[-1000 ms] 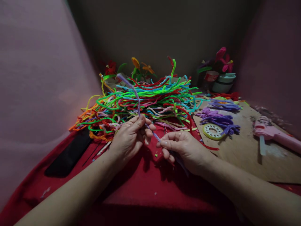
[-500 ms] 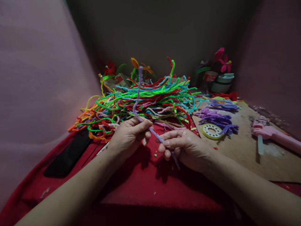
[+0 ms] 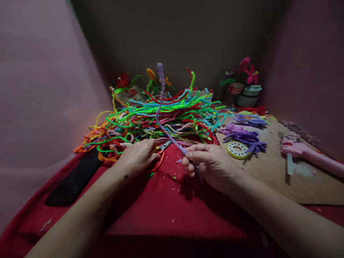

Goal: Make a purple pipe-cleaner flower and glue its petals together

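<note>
While your right hand point(image 3: 206, 161) pinches the lilac pipe cleaner point(image 3: 174, 142) near its lower end, just right of the scissors point(image 3: 161, 162), your left hand point(image 3: 139, 154) curls over their handles; its fingertips are hidden, so I can't tell how firmly it grips. Expect the stem to be very light, fuzzy, hardly slippery, probably wire-cored and easily bent. A low fingertip pinch suits it; beyond the scissors, its long free end rises before the pile of pipe cleaners point(image 3: 177, 107) and may sway.

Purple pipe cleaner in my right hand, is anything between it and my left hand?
Yes: the red-handled scissors, at the fingers of your left hand, blades pointing toward the purple pipe cleaner. Nothing else visible stands between.
</note>
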Available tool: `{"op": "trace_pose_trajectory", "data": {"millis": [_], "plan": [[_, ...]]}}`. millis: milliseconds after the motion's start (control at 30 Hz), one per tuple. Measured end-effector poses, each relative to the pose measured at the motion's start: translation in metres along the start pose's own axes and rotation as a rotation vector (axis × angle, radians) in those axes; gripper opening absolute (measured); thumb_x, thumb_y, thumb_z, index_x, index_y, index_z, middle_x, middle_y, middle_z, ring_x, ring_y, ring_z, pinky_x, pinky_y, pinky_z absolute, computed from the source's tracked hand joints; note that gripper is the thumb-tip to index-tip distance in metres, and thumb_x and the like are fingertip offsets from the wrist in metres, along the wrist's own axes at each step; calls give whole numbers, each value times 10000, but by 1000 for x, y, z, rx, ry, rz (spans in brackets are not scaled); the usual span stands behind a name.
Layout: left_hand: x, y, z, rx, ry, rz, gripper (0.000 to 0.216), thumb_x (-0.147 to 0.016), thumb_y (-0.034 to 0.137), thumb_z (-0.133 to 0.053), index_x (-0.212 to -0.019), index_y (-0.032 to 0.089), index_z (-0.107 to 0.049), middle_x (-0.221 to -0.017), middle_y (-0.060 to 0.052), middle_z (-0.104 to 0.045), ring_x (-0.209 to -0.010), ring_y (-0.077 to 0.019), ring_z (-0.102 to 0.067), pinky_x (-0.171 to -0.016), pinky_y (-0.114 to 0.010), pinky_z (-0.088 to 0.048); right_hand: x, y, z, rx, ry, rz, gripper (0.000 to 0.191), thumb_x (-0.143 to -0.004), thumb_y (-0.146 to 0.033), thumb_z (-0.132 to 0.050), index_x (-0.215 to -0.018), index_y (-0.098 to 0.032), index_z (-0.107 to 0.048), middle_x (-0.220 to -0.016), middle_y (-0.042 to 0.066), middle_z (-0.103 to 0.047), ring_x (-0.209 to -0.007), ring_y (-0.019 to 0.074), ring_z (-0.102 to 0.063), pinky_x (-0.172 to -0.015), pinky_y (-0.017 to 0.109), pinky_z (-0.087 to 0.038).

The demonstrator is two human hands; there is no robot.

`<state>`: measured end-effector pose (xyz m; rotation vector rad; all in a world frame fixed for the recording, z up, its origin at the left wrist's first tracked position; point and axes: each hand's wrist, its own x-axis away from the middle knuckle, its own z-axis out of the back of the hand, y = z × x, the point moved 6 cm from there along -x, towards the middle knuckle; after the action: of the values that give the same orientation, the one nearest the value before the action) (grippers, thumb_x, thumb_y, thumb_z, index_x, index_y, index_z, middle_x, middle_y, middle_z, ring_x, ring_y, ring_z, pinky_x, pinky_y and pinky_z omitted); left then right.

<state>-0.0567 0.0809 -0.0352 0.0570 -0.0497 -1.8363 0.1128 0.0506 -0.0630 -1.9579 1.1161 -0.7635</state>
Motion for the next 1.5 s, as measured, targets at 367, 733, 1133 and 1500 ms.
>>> {"op": "trace_pose_trajectory", "data": {"millis": [367,733,1133,1500], "plan": [[5,-1,14,-32,84,-3,336,-713,202,-414,-1044,163,-461,-786,-58,-606,-701,-202,-570,-584,-276,-372,1,-17,-3,-38,23,119,133,-687,-213,-656,-764,-130,-587,-661,48,-665,-522,115,-598,-539,254,-466],[8,-6,15,-61,119,-4,302,-785,308,-387,-1033,175,-498,-803,-105,-631,-669,-251,-598,-555,-300,-381,-2,-24,6,-120,67,202,122,-657,-157,-658,-756,-125,-593,-652,37,-660,-499,82,-555,-491,209,-424],[21,39,14,128,264,-448,411,-844,161,-314,-1246,188,-394,-1208,-113,-537,-1104,-224,-503,-908,-328,-400,-6,-25,19,-92,199,294,117,-655,-187,-673,-723,-130,-597,-601,17,-625,-504,82,-539,-466,201,-397],[18,39,3,61,199,-407,418,-847,135,-321,-1257,139,-406,-1226,-136,-515,-1116,-230,-484,-916,-366,-401,-3,-26,13,-93,141,291,129,-606,-111,-684,-721,-118,-627,-672,45,-665,-558,101,-579,-510,219,-434]]}}
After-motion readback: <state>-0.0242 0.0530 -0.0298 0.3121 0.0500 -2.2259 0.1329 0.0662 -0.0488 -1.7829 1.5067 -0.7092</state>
